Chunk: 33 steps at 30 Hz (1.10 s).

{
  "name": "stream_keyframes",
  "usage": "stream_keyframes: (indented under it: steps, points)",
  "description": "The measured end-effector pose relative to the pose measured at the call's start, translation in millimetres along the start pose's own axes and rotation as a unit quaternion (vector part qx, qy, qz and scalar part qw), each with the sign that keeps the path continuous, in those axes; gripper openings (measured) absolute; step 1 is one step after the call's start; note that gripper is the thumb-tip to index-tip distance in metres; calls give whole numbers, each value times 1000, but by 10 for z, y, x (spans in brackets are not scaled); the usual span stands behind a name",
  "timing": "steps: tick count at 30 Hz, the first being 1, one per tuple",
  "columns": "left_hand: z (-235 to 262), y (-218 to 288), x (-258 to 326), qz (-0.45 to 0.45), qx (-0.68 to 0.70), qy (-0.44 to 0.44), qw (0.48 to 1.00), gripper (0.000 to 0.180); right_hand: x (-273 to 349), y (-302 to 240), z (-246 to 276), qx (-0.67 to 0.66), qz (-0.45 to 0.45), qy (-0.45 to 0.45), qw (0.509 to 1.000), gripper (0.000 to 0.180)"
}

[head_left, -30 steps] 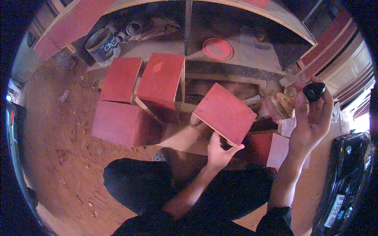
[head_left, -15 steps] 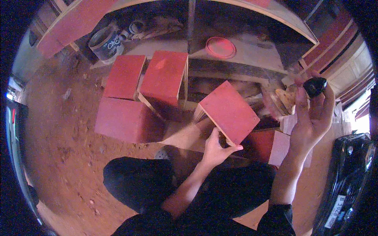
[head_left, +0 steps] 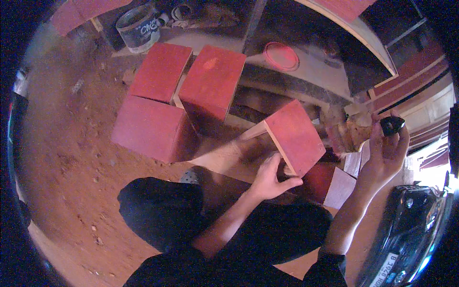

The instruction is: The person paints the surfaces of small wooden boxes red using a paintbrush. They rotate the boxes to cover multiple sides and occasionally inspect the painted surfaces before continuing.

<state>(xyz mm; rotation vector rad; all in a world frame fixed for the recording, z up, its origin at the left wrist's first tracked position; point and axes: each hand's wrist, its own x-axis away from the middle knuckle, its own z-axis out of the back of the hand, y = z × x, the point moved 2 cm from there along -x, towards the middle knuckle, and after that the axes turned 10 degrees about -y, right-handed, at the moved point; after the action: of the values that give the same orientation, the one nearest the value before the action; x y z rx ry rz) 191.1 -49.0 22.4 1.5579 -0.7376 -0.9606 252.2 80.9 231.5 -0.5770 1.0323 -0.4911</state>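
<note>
Two bare hands are at work over a reddish dirt floor (head_left: 67, 182), seen from above the person's own lap. The left hand (head_left: 270, 179) has its grip closed on the lower corner of a red-painted wooden box (head_left: 295, 136), thumb along the pale bare edge and fingers curled beneath it. The box is tilted, its red face turned up and away from the grip. Compared with a second ago it has swung only slightly — the hold looks the same, so the box seems to be steadied rather than moved.

The right hand (head_left: 386, 148) is raised out to the side, well apart from the box, with a small black object (head_left: 392, 125) pinched at its fingertips. That hand has hardly shifted.

Beyond the left grip, three more red boxes (head_left: 184, 93) sit close together on the floor. Farther off lie a round red lid (head_left: 281, 56) and a clear tub (head_left: 138, 26).
</note>
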Motion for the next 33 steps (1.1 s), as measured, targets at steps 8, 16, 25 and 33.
stream_keyframes:
  steps: [8,16,25,33]
  points:
    - [61,-154,-5,39,319,139,937,84,47,25,-83,-17,-24,13,999,44]
    - [164,-83,-76,82,370,83,922,100,48,75,-69,-13,-15,1,1000,42]
    - [66,-188,-58,114,423,114,892,96,53,61,-13,-4,2,34,999,40]
    - [-18,-202,-54,107,411,110,899,90,38,55,15,-31,18,30,999,33]
